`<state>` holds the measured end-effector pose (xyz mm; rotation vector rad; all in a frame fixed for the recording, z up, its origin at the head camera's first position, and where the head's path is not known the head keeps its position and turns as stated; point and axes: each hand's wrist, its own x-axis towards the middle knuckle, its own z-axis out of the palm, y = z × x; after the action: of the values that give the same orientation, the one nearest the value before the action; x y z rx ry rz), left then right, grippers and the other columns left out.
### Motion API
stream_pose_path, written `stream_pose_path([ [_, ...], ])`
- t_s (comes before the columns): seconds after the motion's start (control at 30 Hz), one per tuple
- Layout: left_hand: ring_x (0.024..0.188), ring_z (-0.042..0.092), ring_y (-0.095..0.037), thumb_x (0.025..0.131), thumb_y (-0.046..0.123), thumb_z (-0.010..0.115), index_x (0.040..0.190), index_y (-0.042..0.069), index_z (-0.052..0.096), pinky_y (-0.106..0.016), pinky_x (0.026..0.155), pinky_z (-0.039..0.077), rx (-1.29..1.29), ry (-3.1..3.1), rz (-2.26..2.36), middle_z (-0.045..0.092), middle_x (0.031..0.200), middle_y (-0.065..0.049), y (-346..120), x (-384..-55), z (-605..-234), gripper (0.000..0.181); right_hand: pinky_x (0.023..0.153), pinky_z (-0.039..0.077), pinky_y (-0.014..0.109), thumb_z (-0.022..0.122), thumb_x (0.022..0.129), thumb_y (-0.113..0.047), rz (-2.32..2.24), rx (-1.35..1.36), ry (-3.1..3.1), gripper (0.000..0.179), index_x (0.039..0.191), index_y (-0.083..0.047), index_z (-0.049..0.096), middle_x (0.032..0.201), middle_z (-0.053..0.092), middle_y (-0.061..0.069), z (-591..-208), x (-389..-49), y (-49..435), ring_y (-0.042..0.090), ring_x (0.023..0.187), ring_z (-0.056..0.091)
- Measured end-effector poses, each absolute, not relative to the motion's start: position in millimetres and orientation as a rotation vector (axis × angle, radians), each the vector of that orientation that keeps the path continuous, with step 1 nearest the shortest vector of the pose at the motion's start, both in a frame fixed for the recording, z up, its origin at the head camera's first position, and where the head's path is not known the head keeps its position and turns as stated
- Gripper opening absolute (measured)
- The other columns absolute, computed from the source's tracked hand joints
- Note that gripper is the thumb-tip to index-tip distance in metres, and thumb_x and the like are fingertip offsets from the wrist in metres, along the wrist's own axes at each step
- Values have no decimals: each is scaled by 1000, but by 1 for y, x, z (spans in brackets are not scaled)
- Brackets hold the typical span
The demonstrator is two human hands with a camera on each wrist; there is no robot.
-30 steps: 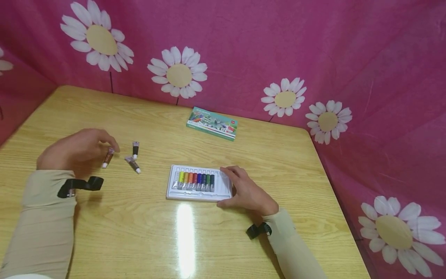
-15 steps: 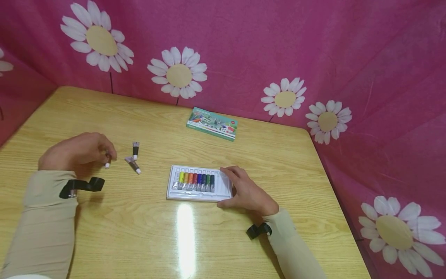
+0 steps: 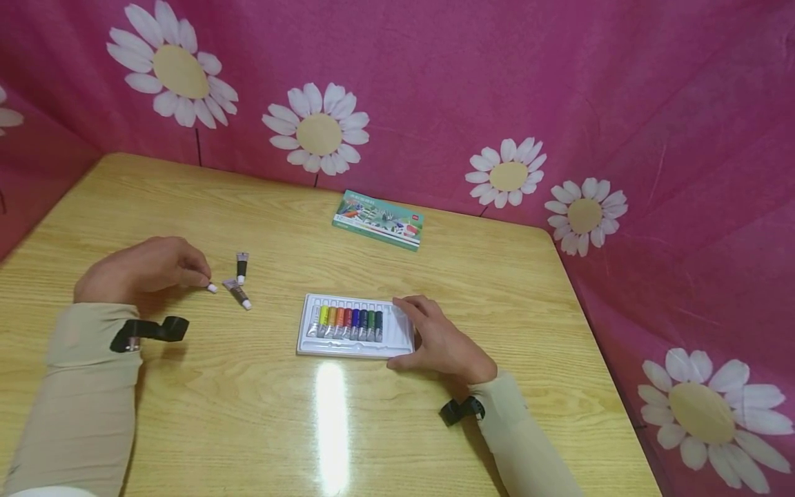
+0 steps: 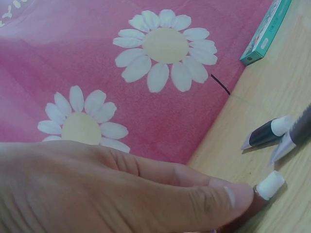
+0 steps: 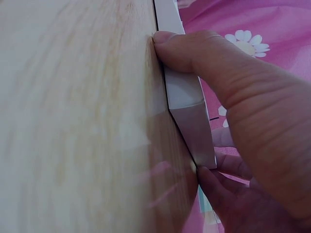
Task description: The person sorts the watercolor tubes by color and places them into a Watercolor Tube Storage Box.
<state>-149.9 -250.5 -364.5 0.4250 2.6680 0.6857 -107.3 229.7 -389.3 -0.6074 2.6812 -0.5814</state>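
Note:
Between thumb and fingers, my left hand [image 3: 149,268] pinches a brown paint tube [image 4: 258,199]; only its white cap end and a strip of its body stick out. Just right of it on the table lie a black paint tube [image 3: 241,266] and a dark brown paint tube [image 3: 237,294], close together. A white plastic tray [image 3: 348,349] holds a row of several coloured paint tubes [image 3: 346,323], with bare slots at its right end. My right hand [image 3: 444,345] grips that end, thumb on the near edge and fingers on the far edge, as the right wrist view [image 5: 184,92] confirms.
A flat green paint box [image 3: 377,221] with a printed picture lies at the back of the wooden table [image 3: 248,414]. Behind and beside the table hangs a pink cloth [image 3: 422,83] with white daisies. Each wrist wears a black strap [image 3: 149,330].
My left hand has picked the brown paint tube off its spot and turned it, moving slightly right, so its cap now points toward the other two tubes. My right hand and the tray have stayed put.

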Motion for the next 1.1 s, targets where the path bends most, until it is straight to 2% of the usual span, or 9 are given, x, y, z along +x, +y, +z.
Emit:
stream_pose_path([
  [0.23, 98, 57, -24, 89, 16, 80, 100, 12, 78, -41, 87, 50, 361, 2615, 741, 72, 100, -2, -249, -149, -364, 12, 120, 43, 46, 91, 73, -52, -578, -615, 2677, 109, 162, -25, 34, 164, 34, 1, -390, -108, 230, 24, 143, 39],
  [0.53, 94, 52, -21, 91, 18, 77, 93, 15, 76, -34, 79, 43, 381, 2611, 749, 67, 94, 0, -244, -150, -366, 4, 120, 43, 46, 90, 73, -53, -580, -616, 2677, 109, 162, -25, 34, 164, 33, 0, -392, -108, 231, 24, 143, 39],
  [0.73, 86, 50, -21, 91, 17, 76, 92, 10, 72, -33, 71, 41, 333, 2548, 789, 63, 87, -3, -243, -148, -364, 8, 120, 43, 46, 90, 73, -53, -575, -622, 2680, 109, 162, -25, 33, 164, 34, 1, -391, -109, 230, 24, 143, 39],
  [0.83, 85, 50, -20, 91, 16, 77, 92, 9, 72, -33, 71, 41, 336, 2542, 802, 63, 86, -3, -243, -148, -363, 9, 119, 44, 46, 91, 73, -53, -575, -621, 2684, 110, 162, -25, 33, 163, 34, 1, -390, -108, 230, 24, 143, 40],
  [0.97, 89, 51, -21, 91, 15, 77, 95, 9, 72, -33, 74, 42, 350, 2529, 854, 66, 90, -4, -240, -148, -360, 9, 118, 45, 45, 90, 73, -52, -580, -617, 2684, 109, 162, -25, 33, 162, 35, 0, -390, -108, 230, 23, 141, 40],
  [1.1, 90, 57, -22, 94, 14, 75, 109, 9, 69, -32, 73, 50, 359, 2504, 927, 69, 98, -7, -233, -148, -355, 18, 118, 45, 45, 90, 73, -52, -591, -609, 2678, 109, 162, -26, 34, 162, 35, 0, -390, -108, 230, 23, 141, 40],
])
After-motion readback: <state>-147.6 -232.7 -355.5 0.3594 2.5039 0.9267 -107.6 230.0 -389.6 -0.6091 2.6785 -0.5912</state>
